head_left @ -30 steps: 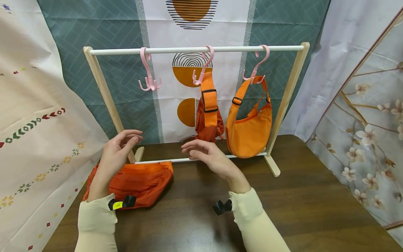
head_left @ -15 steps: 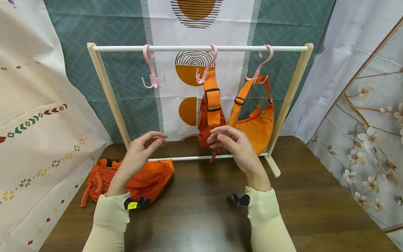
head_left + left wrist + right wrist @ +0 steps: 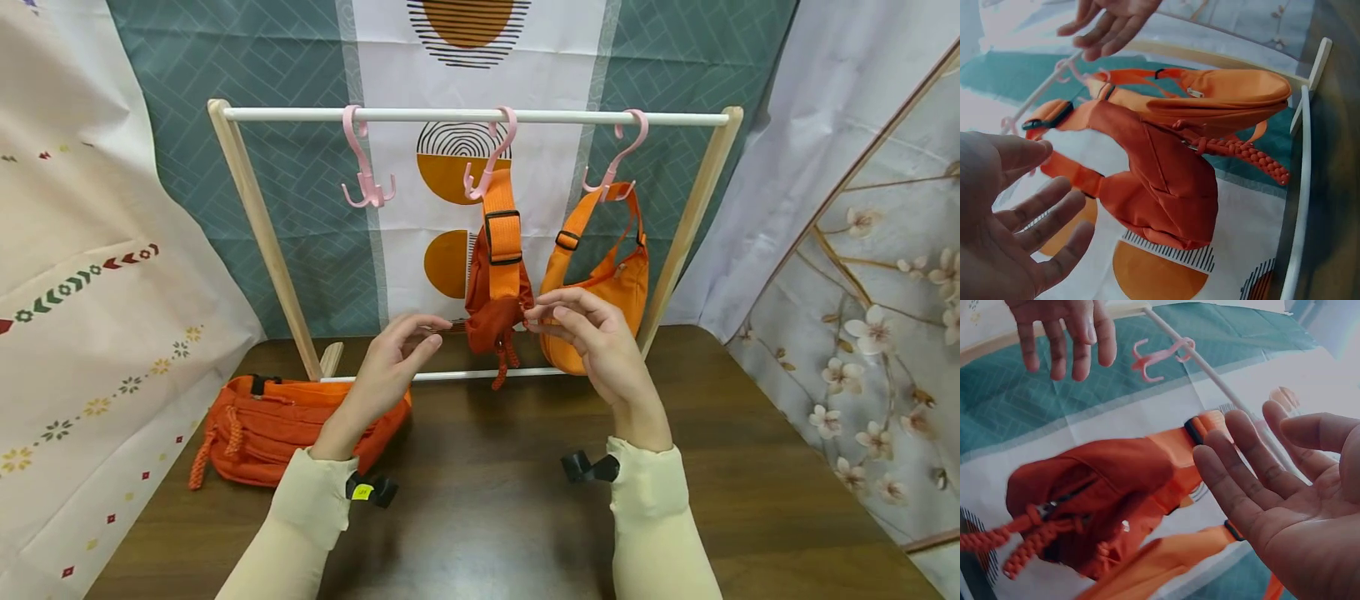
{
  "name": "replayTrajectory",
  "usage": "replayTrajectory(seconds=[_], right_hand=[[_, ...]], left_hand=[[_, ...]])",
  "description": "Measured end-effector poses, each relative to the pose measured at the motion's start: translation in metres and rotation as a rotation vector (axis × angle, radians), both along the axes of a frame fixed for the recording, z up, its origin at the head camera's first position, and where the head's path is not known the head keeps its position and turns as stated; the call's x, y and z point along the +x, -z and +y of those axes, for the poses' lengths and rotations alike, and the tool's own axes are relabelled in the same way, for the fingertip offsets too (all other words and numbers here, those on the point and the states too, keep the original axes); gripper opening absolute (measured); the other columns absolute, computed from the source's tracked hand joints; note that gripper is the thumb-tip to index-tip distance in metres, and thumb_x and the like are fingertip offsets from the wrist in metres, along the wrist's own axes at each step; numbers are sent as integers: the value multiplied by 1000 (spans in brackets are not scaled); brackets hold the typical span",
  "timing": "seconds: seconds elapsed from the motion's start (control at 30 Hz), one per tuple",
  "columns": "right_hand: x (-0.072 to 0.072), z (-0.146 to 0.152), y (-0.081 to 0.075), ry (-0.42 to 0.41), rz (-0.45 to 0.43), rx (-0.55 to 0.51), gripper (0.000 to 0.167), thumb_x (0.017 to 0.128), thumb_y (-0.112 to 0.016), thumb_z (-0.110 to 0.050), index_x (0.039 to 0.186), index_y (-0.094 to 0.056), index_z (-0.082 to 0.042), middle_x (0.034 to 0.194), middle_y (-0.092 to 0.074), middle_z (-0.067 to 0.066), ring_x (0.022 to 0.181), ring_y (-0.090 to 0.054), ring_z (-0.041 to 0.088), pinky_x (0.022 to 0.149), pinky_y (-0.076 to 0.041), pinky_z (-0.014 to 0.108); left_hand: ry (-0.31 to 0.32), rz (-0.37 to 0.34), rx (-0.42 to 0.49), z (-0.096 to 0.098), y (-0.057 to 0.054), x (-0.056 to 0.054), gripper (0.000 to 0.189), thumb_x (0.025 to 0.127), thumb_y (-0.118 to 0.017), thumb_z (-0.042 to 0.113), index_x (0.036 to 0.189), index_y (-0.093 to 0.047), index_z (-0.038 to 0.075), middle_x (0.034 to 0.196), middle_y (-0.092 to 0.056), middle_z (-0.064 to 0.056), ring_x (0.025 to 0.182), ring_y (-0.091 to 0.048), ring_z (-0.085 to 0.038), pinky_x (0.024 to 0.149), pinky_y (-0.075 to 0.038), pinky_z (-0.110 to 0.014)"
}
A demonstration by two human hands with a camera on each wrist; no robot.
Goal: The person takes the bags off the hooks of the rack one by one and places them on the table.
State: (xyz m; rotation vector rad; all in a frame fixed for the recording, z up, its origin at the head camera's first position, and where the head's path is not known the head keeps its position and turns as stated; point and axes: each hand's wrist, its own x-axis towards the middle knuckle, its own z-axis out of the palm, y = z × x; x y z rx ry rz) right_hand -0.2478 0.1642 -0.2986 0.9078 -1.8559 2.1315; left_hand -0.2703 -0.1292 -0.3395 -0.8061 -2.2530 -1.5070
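My left hand [image 3: 393, 358] hovers left of a dark red-orange bag [image 3: 498, 308], fingers relaxed and slightly bent, holding nothing. The bag hangs by its orange strap with a black buckle from the middle pink hook [image 3: 491, 162], its braided pulls [image 3: 1029, 544] dangling. My right hand [image 3: 600, 346] is just right of that bag, fingers loosely spread, and overlaps an orange shoulder bag [image 3: 626, 279] in the head view. That bag hangs from the right pink hook [image 3: 615, 162]. Behind my left forearm, a red-orange waist bag [image 3: 270, 429] lies on the table.
A rack with a white top rail [image 3: 427, 115] and wooden side posts [image 3: 262, 237] stands at the back of the brown table [image 3: 480, 517]. Its left pink hook [image 3: 365, 167] holds no bag. A lower white bar [image 3: 450, 375] runs near the tabletop. Patterned cloths [image 3: 225, 92] surround it.
Both hands have moved to the right, the left one from over the waist bag toward the middle hanging bag. More of the waist bag shows now. The hanging bags stay on their hooks.
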Motion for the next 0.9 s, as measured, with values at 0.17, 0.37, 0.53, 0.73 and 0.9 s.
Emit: replayTrajectory(seconds=[0.17,0.37,0.53,0.73,0.9], right_hand=[[-5,10,-11,22,28,7,21,109,-53,-7,121,-67,3,112,-71,11,113,-67,33,101,-54,43],[-11,20,-25,42,48,38,20,108,-54,-5,120,-67,4,115,-70,12,114,-65,35,101,-54,44],[-18,22,-40,92,83,60,21,107,-54,-3,121,-67,8,117,-69,16,114,-64,38,98,-55,40],[-29,18,-67,197,163,101,25,106,-54,-1,125,-66,8,123,-68,17,115,-65,28,106,-50,41],[-37,16,-85,258,212,117,24,103,-55,1,122,-71,1,124,-67,8,121,-59,23,108,-45,35]], left_hand=[[11,46,-6,10,-9,-5,23,105,-63,12,126,-70,6,123,-64,-12,110,-62,-22,94,-53,-39],[13,65,-24,15,-17,-8,23,106,-61,14,127,-69,8,124,-63,-12,110,-61,-23,94,-53,-44],[9,66,-23,20,-24,-10,24,105,-63,13,128,-67,8,122,-62,-12,110,-60,-24,95,-52,-48],[44,28,-49,31,-30,-17,34,106,-62,17,138,-58,6,128,-55,-12,115,-58,-27,100,-52,-46],[44,-2,-69,38,-37,-23,40,107,-60,21,144,-51,8,128,-51,-13,115,-57,-28,100,-52,-45]])
